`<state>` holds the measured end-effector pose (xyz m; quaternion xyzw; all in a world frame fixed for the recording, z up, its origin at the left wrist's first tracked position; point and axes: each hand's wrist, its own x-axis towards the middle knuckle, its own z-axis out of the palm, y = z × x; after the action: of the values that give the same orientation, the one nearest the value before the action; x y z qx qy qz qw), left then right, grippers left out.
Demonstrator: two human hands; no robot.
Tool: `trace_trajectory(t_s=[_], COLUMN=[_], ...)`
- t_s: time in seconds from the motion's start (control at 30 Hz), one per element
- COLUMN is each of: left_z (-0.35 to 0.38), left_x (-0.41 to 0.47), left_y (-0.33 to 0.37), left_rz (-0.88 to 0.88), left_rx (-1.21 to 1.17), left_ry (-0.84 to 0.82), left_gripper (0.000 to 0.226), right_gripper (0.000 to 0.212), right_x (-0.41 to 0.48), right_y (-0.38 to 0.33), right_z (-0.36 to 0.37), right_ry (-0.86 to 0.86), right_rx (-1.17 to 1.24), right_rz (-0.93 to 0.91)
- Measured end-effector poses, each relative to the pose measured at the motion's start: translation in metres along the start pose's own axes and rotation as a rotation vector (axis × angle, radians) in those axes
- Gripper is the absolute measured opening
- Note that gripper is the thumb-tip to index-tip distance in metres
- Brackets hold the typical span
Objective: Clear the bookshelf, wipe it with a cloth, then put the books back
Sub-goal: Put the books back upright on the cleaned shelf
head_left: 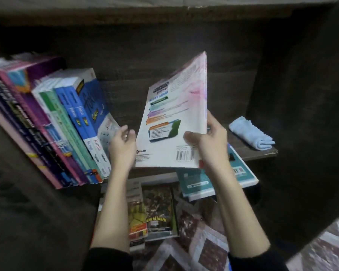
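A dark wooden bookshelf (184, 61) fills the view. My right hand (207, 139) grips a white and pink workbook (174, 118) by its lower right edge, holding it upright over the shelf board, back cover with barcode toward me. My left hand (123, 141) is beside the book's left edge with fingers loosely curled, next to a leaning row of books (53, 122) that stands at the shelf's left. A folded light blue cloth (250, 133) lies on the shelf board at the right.
Teal books (200, 182) lie stacked at the shelf's front edge under my right wrist. More books (157, 212) lie flat below, between my forearms. A patterned rug (209, 251) covers the floor. The shelf's dark side panel (301, 94) stands at right.
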<state>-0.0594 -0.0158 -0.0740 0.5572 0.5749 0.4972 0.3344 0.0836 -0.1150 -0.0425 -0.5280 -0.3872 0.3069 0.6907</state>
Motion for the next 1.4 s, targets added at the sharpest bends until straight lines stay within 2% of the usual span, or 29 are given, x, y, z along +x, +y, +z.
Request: trace_trajectory(t_s=[0.07, 0.13, 0.23, 0.33, 0.43, 0.57, 0.67, 0.73, 0.87, 1.03, 1.2, 1.4], left_z=[-0.018, -0.034, -0.050, -0.063, -0.076, -0.097, -0.107, -0.107, -0.102, -0.094, -0.090, -0.086], left_x=[0.004, 0.007, 0.010, 0.020, 0.026, 0.023, 0.032, 0.042, 0.058, 0.071, 0.079, 0.084], left_y=[0.021, 0.047, 0.079, 0.096, 0.093, 0.065, 0.044, 0.036, 0.023, 0.019, 0.012, 0.006], left_rz=[0.121, 0.278, 0.455, 0.585, 0.730, 0.725, 0.860, 0.922, 0.948, 0.945, 0.974, 1.058], left_rx=[-0.142, -0.233, -0.304, -0.193, 0.050, 0.195, 0.505, 0.587, 0.623, 0.609, 0.602, 0.610], left_ry=[0.067, 0.050, -0.040, -0.036, 0.081, 0.207, 0.350, 0.378, 0.397, 0.516, 0.578, 0.665], left_gripper=[0.032, 0.035, 0.059, 0.087, 0.069, 0.055, 0.052, 0.049, 0.048, 0.048, 0.047, 0.042], right_gripper=[0.057, 0.061, 0.064, 0.064, 0.072, 0.075, 0.085, 0.086, 0.091, 0.083, 0.115, 0.108], right_x=[-0.007, -0.014, -0.025, -0.031, -0.035, -0.038, -0.036, -0.031, -0.020, -0.004, 0.017, 0.015], right_y=[0.011, 0.028, 0.053, 0.071, 0.090, 0.111, 0.110, 0.113, 0.122, 0.131, 0.144, 0.139], right_z=[0.024, 0.048, 0.079, 0.106, 0.128, 0.149, 0.153, 0.154, 0.159, 0.153, 0.135, 0.134], right_ry=[0.017, 0.036, 0.092, 0.065, 0.005, -0.088, -0.310, -0.427, -0.458, -0.530, -0.767, -0.709], right_rx=[-0.072, -0.213, -0.397, -0.440, -0.434, -0.524, -0.540, -0.585, -0.567, -0.503, -0.429, -0.434], right_rz=[-0.131, -0.256, -0.520, -0.719, -0.754, -0.706, -0.538, -0.406, -0.336, -0.245, -0.025, 0.044])
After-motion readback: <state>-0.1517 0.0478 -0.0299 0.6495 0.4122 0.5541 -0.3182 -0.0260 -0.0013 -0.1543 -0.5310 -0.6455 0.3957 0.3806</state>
